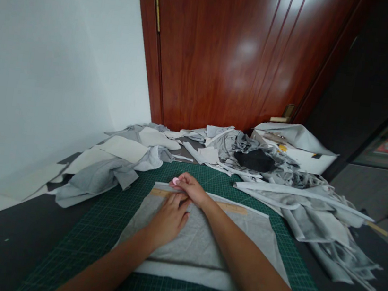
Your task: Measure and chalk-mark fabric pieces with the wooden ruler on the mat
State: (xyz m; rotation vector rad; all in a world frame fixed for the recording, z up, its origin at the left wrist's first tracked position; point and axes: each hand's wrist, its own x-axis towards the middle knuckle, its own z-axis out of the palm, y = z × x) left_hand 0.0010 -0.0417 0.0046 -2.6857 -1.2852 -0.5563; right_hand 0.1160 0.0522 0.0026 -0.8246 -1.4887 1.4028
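Observation:
A piece of grey fabric (199, 241) lies flat, with a white strip along its far edge. Across it, near that edge, runs a wooden ruler (232, 208). My left hand (170, 218) rests on the cloth with fingers extended, their tips at the ruler. Reaching across to the left, my right hand (191, 188) pinches a small pink disc (175, 181) at the fabric's far edge. Whether the disc is chalk or part of a tool, I cannot tell. My right hand partly covers the ruler's middle.
A green cutting mat (96, 233) lies under the fabric. Grey and white cloth scraps (104, 172) line the left side, with a larger heap (313, 214) at right. A white box (310, 158) stands at the back right, before a brown door (214, 48).

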